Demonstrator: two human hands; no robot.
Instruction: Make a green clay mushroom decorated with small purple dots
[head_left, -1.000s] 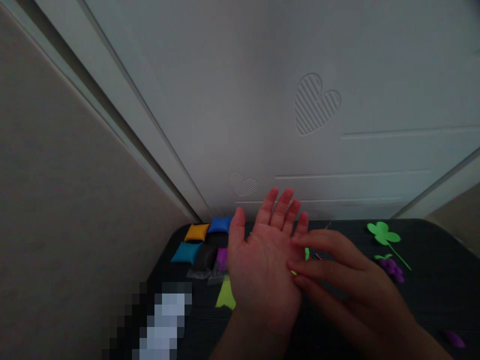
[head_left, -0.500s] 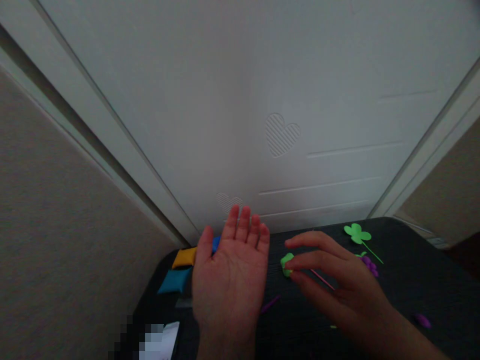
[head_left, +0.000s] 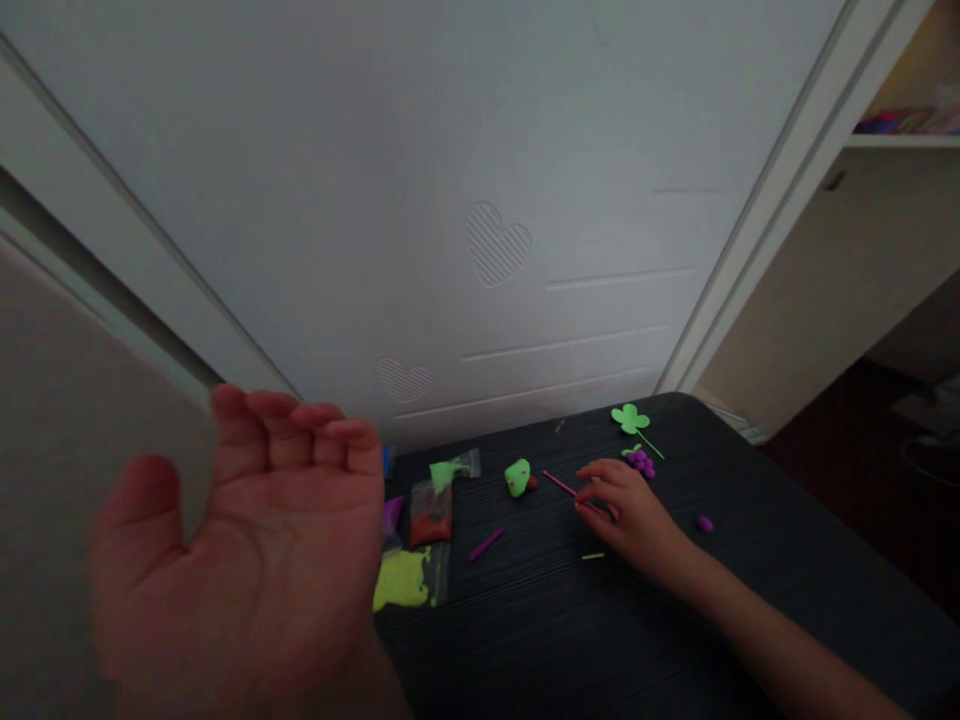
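Note:
My left hand (head_left: pixel 255 560) is raised close to the camera, palm up, fingers stretched and thumb apart, with nothing visible on the palm. Low over the dark table, my right hand (head_left: pixel 626 510) has thumb and a fingertip brought together; anything between them is too small to make out. A thin pink stick (head_left: pixel 559 483) lies by its fingertips, partly hidden by them. To its left rests a light green clay piece (head_left: pixel 517 477) with small reddish dots and a brown-red end. A purple tool (head_left: pixel 487 545) and a short yellow-green strip (head_left: pixel 592 556) lie nearby.
Bags of orange-red (head_left: pixel 431 520), yellow (head_left: pixel 401 580) and green clay (head_left: pixel 446 474) lie beside my left hand. At the far right are a green four-leaf clover (head_left: pixel 630 419), a purple grape cluster (head_left: pixel 640 461) and a purple lump (head_left: pixel 704 524). A white door (head_left: pixel 360 200) stands behind the table (head_left: pixel 480 650).
My left hand has come nearer the camera and leftward in view. The right hand has drawn away from the green clay piece, now fully visible. The view has shifted right.

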